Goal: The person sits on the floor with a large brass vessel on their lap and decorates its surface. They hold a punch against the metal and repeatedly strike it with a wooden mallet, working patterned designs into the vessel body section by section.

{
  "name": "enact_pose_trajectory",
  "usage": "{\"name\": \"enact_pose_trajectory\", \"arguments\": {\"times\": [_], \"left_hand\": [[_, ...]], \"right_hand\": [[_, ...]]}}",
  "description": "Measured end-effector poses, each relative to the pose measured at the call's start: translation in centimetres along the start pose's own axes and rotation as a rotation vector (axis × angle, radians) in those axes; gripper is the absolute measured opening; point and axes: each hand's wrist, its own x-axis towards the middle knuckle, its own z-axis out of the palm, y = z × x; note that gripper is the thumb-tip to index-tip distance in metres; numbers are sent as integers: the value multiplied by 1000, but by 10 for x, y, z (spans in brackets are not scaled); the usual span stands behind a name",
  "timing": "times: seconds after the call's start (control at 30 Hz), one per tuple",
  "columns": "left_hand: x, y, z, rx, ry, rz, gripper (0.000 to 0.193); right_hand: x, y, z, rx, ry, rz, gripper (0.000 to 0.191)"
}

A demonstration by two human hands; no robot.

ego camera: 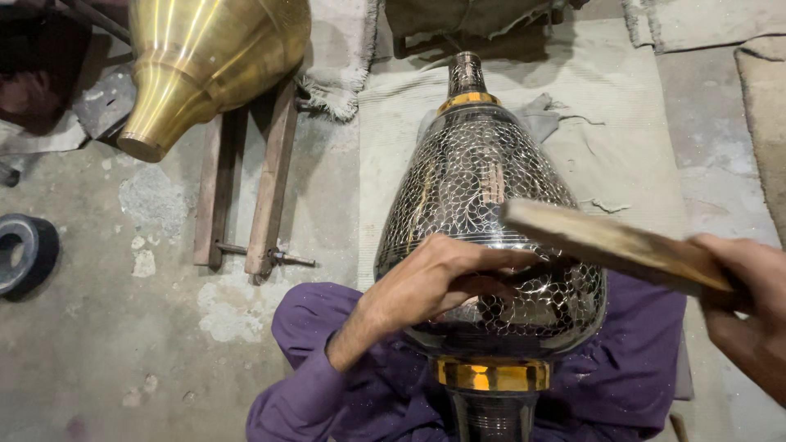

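Note:
A large dark metal vase (pixel 483 188) with a fine engraved leaf pattern and brass bands lies across my lap, neck pointing away. My left hand (pixel 442 274) rests on its lower belly, fingers pinched together at the surface; whether they hold a small tool is hidden. My right hand (pixel 749 303) grips a flat wooden stick (pixel 610 241) held out over the vase, just above my left fingers. Purple cloth of my trousers (pixel 622 385) shows under the vase.
A plain brass vase (pixel 209 61) lies on a wooden frame (pixel 246 188) at upper left. A black ring (pixel 24 254) sits at the left edge. A pale mat (pixel 622 106) covers the concrete floor under the vase; more cloth lies at the top.

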Motion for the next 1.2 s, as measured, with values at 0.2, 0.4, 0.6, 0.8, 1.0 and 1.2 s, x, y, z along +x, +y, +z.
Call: {"name": "enact_pose_trajectory", "arguments": {"times": [0.2, 0.4, 0.6, 0.8, 1.0, 1.2], "left_hand": [[7, -9, 4, -76, -169, -40, 46], [14, -10, -2, -65, -229, 76, 51], [16, -14, -6, 58, -334, 127, 64], [21, -22, -10, 38, -301, 76, 53], [23, -26, -12, -222, -320, 8, 45], [26, -22, -11, -138, -344, 93, 55]], "right_hand": [[-39, 31, 32, 39, 60, 97, 42], [-75, 23, 55, 425, 338, 88, 44], [-85, 18, 62, 292, 407, -98, 37], [-77, 7, 47, -204, 162, 298, 40], [-68, -8, 39, -195, 146, 39, 73], [-77, -3, 45, -57, 265, 32, 67]]}}
